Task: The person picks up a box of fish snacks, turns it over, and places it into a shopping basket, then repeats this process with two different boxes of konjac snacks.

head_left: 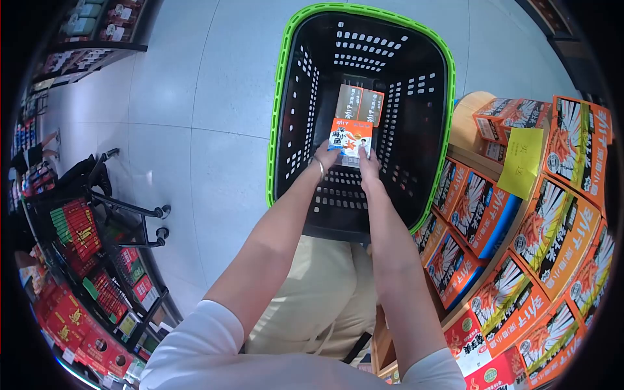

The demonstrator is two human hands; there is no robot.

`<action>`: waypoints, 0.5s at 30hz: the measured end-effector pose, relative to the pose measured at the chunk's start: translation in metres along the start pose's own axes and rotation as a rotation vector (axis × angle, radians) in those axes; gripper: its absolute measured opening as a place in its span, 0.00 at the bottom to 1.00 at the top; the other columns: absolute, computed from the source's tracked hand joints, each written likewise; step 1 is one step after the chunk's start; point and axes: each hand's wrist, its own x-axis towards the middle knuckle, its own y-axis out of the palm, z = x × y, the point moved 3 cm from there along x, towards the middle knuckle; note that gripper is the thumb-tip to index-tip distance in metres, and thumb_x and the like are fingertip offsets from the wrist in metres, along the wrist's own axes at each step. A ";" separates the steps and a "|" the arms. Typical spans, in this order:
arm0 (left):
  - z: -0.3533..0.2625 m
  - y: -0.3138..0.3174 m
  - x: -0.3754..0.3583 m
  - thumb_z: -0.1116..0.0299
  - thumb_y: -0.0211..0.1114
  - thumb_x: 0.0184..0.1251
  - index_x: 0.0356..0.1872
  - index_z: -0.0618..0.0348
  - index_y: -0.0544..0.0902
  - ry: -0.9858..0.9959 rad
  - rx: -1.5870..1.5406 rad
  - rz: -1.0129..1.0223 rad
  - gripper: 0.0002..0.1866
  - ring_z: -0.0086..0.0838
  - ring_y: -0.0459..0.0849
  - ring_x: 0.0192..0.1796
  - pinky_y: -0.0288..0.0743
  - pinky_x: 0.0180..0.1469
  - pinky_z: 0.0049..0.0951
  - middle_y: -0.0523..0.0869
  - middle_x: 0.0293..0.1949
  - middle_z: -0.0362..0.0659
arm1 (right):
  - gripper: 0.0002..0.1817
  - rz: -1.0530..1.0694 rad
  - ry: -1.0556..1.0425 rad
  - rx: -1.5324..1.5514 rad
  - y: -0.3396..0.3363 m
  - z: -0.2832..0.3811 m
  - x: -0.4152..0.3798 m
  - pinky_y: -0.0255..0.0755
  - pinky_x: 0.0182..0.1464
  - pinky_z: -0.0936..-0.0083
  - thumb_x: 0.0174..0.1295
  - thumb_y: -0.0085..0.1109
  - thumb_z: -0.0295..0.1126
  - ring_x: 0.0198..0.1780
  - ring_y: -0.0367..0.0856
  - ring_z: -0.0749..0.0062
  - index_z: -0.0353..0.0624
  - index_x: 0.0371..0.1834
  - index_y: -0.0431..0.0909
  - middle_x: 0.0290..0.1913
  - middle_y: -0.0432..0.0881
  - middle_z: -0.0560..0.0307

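Both hands reach into a black basket with a green rim. Between them they hold an orange and white box with black lettering. My left hand grips its lower left corner, and my right hand its lower right. A bracelet circles the left wrist. Beyond the held box, brown boxes with orange parts lie at the bottom of the basket. Whether the held box touches them, I cannot tell.
Orange boxes fill the shelf on the right, with a yellow sign among them. A black wheeled cart stands at left beside red packages. More shelves are at upper left.
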 end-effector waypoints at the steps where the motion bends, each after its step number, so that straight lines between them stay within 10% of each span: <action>1: -0.015 0.000 -0.013 0.62 0.61 0.55 0.56 0.60 0.72 -0.019 -0.009 -0.023 0.26 0.32 0.80 0.50 0.71 0.52 0.30 0.81 0.48 0.50 | 0.37 -0.007 0.015 -0.131 -0.001 0.001 -0.002 0.61 0.59 0.70 0.60 0.56 0.43 0.58 0.67 0.64 0.37 0.66 0.49 0.59 0.66 0.44; 7: -0.047 -0.009 -0.078 0.59 0.59 0.58 0.54 0.64 0.73 -0.096 0.142 0.061 0.26 0.32 0.78 0.48 0.69 0.50 0.27 0.80 0.47 0.50 | 0.46 0.055 0.049 -0.111 -0.018 0.000 -0.026 0.57 0.63 0.66 0.58 0.54 0.39 0.65 0.59 0.59 0.39 0.71 0.35 0.68 0.54 0.43; 11: -0.060 -0.023 -0.152 0.61 0.58 0.61 0.44 0.65 0.79 -0.087 0.186 0.107 0.17 0.28 0.79 0.41 0.71 0.47 0.25 0.83 0.39 0.46 | 0.19 0.121 0.157 0.165 -0.038 0.020 -0.100 0.65 0.49 0.77 0.58 0.55 0.38 0.45 0.73 0.72 0.36 0.49 0.75 0.43 0.79 0.57; 14: -0.055 -0.037 -0.205 0.66 0.56 0.61 0.42 0.65 0.79 0.185 0.350 0.103 0.13 0.26 0.80 0.42 0.72 0.47 0.25 0.84 0.38 0.46 | 0.15 0.121 0.000 0.229 -0.049 0.014 -0.147 0.68 0.47 0.76 0.59 0.54 0.35 0.43 0.77 0.74 0.34 0.43 0.77 0.38 0.80 0.54; 15: -0.063 -0.042 -0.232 0.61 0.56 0.60 0.43 0.66 0.78 0.218 0.344 0.145 0.18 0.40 0.82 0.46 0.72 0.48 0.33 0.83 0.40 0.54 | 0.13 0.081 -0.094 0.243 -0.054 0.022 -0.174 0.70 0.45 0.77 0.60 0.52 0.32 0.41 0.78 0.74 0.34 0.43 0.76 0.37 0.81 0.54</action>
